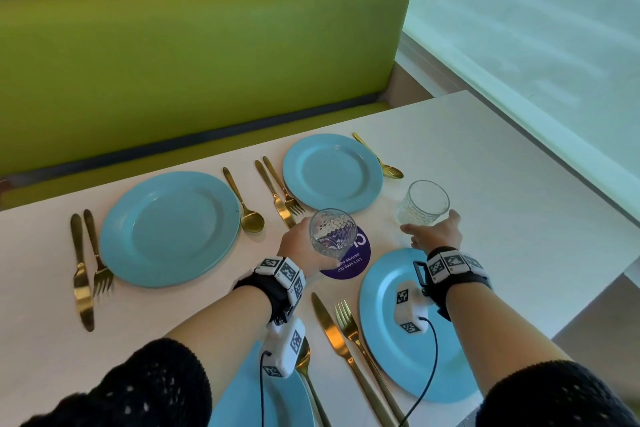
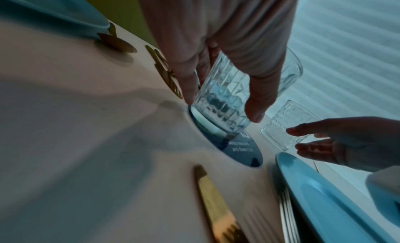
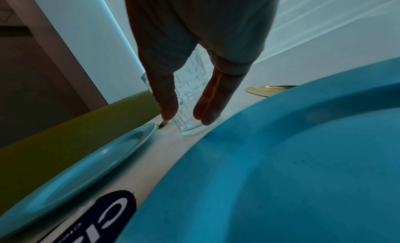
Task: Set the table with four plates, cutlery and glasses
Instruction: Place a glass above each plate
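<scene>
My left hand grips a cut-pattern glass by its side, thumb on one side and fingers on the other. The glass sits tilted at a purple round coaster in the middle of the table. My right hand holds a second glass low down between thumb and straight fingers. That glass stands on the white table beyond the near right plate. Blue plates lie at far left, far right and near left. Gold cutlery lies beside each.
A gold knife and fork lie left of the far left plate, with a spoon on its right. A green bench runs behind the table. The table's right edge meets a window ledge.
</scene>
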Demonstrator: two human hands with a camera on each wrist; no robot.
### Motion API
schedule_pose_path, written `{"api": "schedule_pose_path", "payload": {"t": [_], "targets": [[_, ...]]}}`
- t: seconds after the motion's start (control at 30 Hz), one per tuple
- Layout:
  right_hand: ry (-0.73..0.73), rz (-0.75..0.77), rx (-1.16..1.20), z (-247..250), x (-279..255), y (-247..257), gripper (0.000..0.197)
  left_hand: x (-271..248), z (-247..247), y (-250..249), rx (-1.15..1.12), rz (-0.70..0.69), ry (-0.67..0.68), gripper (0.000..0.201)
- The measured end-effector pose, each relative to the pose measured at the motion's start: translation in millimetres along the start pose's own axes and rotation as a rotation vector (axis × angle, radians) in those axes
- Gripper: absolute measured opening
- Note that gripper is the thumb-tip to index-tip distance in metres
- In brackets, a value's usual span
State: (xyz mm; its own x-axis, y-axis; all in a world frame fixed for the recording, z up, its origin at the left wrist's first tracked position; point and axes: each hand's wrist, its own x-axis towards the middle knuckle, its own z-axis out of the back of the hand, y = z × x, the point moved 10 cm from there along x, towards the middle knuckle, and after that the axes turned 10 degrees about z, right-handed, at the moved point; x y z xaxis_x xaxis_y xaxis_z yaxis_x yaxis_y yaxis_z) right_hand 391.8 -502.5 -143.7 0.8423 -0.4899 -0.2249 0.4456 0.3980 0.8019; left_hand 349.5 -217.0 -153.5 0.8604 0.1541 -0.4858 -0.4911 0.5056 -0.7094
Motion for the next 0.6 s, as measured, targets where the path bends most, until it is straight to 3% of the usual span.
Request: {"api": "schedule_pose_path", "payload": {"t": [0.17, 0.37, 0.6], "targets": [[-0.001, 0.021, -0.003, 7.1, -6.7, 5.2, 0.099, -2.6, -2.0, 5.9, 0.005, 0.014, 0.014, 0.089], [0.019, 0.031, -0.045, 20.4, -32.6, 7.8, 0.097, -13.6, 16.1, 17.5, -0.007, 0.074, 0.042, 0.114], [-0.025, 0.088, -0.043, 29.4, -105.4, 24.7, 0.092, -56.6, 79.4, 54.8, -0.126, 0.081, -0.058, 0.094]]}}
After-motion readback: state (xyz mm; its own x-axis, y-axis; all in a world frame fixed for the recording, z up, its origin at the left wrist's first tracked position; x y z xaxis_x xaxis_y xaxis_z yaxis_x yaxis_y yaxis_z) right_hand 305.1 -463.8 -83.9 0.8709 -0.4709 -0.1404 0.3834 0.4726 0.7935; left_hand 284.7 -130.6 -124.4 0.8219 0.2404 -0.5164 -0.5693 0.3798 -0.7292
